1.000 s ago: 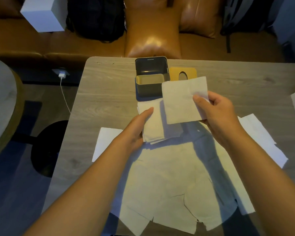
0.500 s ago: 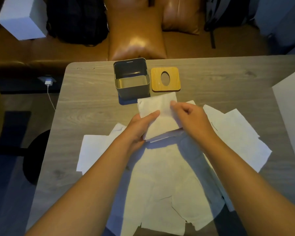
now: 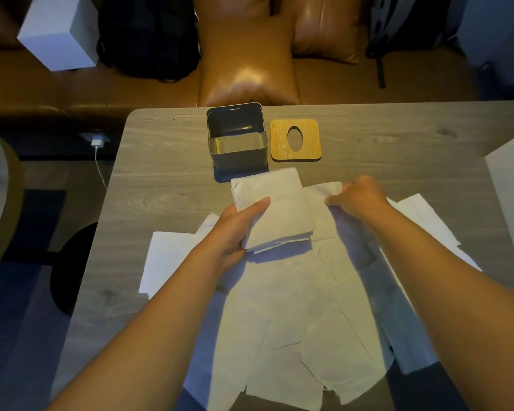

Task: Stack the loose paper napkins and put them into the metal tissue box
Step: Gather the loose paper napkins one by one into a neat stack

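Two hands are engaged over the desk (image 3: 166, 173). On the left, the stack of napkins (image 3: 275, 209) is held by the left hand (image 3: 235, 229): the thumb is laid across the top sheet and the fingers are curled beneath, so the grip is closed on the stack. The stack is held just above the loose napkins (image 3: 294, 321), which are spread over the near half of the desk.

To the right, one loose napkin (image 3: 324, 203) is pinched at its far edge by the right hand (image 3: 358, 198), fingers curled onto the paper. This sheet lies immediately beside the stack, on its right, partly tucked under it. It is judged that the coming move is a short transfer leftward onto the stack; the right hand is the nearer one for it.

The metal tissue box (image 3: 237, 137) stands directly beyond the stack, near the far edge of the desk. It is open at the top, and no napkins are seen inside it. Its wooden lid (image 3: 296, 140), with an oval slot, lies flat just to the right of the box, apart from it.
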